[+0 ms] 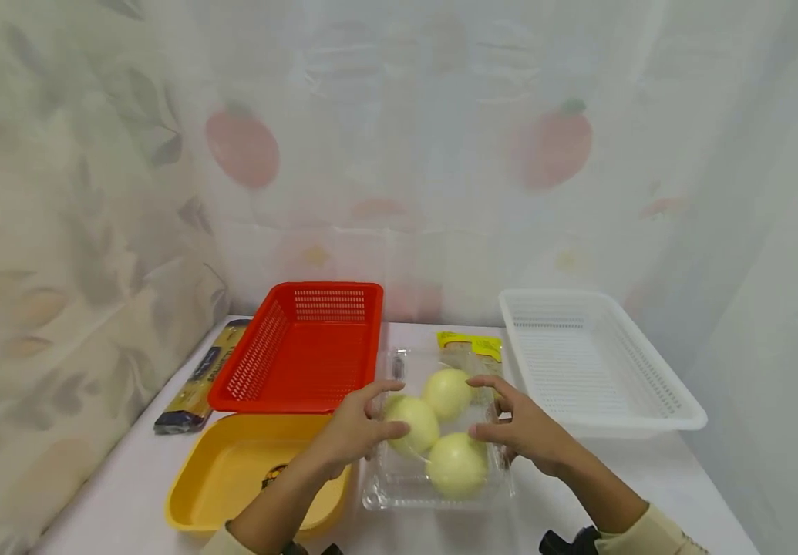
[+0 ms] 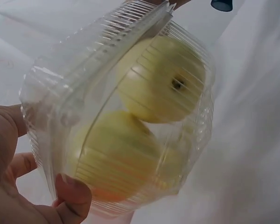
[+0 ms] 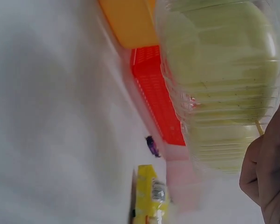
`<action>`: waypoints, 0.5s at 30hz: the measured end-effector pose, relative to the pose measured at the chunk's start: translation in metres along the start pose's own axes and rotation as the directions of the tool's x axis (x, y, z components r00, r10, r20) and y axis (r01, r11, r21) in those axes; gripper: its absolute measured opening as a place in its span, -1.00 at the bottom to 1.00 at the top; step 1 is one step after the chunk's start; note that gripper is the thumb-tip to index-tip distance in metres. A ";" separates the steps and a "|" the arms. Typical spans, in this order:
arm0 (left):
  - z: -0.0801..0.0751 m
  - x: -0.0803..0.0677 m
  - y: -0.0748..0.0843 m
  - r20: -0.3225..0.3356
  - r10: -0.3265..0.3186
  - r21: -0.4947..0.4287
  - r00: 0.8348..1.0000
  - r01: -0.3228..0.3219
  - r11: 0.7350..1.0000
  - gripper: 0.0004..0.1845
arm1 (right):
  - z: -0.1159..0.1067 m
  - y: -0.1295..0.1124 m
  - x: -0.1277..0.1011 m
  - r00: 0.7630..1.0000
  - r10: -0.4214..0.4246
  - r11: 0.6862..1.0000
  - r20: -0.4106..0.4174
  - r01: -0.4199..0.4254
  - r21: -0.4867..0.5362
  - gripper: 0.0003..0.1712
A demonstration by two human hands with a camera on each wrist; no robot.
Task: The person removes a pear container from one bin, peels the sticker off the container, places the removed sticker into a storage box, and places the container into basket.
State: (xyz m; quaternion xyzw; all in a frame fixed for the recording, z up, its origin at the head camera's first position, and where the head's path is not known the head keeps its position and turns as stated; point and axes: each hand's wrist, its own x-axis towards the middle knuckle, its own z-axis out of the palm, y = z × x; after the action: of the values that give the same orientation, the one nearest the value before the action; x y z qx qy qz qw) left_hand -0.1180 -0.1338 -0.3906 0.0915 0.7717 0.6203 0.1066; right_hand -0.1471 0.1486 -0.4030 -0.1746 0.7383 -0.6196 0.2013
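Both hands hold a clear plastic clamshell box [image 1: 399, 492] with three round, pale yellow-green fruits inside, apples or round pears. One fruit [image 1: 412, 424] lies at the box's left, another fruit [image 1: 449, 393] at the back, a third fruit [image 1: 457, 465] near the front. My left hand [image 1: 360, 428] grips the left side; in the left wrist view its thumb [image 2: 73, 191] presses on the ribbed plastic. On the opposite side, my right hand [image 1: 526, 428] grips the box with bent fingers [image 3: 270, 154]. The right wrist view shows the box raised off the table.
A red basket [image 1: 329, 362] stands behind a yellow basin [image 1: 218, 470] holding a small dark packet [image 1: 274, 475], left of the box. At right is a white basket [image 1: 586, 362]. A yellow-topped packet [image 1: 471, 342] lies behind the box, a long brown package [image 1: 204, 378] at far left.
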 end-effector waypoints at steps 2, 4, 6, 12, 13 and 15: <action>-0.006 -0.002 0.004 0.015 -0.009 -0.030 1.000 0.010 0.999 -0.34 | 0.002 -0.006 0.003 1.000 -0.007 1.000 0.012 0.007 0.011 -0.17; -0.012 -0.004 0.008 0.027 -0.009 -0.057 1.000 0.010 0.998 -0.34 | 0.004 -0.011 0.005 1.000 -0.016 1.000 0.022 0.016 0.021 -0.18; -0.017 -0.005 0.010 0.032 0.007 -0.056 0.999 -0.005 0.998 -0.33 | 0.006 -0.016 0.008 0.999 -0.031 0.999 0.028 0.031 0.024 -0.17; -0.033 -0.008 0.017 0.008 0.025 -0.008 1.000 -0.025 1.000 -0.32 | 0.012 -0.030 0.020 0.997 -0.075 0.997 0.029 0.075 -0.011 -0.16; -0.036 -0.009 0.019 0.004 0.025 0.001 1.000 -0.025 1.000 -0.33 | 0.013 -0.033 0.022 0.997 -0.077 0.997 0.030 0.078 -0.019 -0.16; -0.043 -0.009 0.023 0.001 0.026 0.011 1.000 -0.026 1.000 -0.35 | 0.016 -0.038 0.027 0.996 -0.080 0.996 0.040 0.081 -0.025 -0.16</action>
State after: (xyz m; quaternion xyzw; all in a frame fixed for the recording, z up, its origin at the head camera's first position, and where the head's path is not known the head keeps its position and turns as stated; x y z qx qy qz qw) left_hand -0.1209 -0.1715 -0.3591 0.1023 0.7738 0.6173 0.0982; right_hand -0.1614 0.1146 -0.3705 -0.2190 0.7347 -0.6139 0.1881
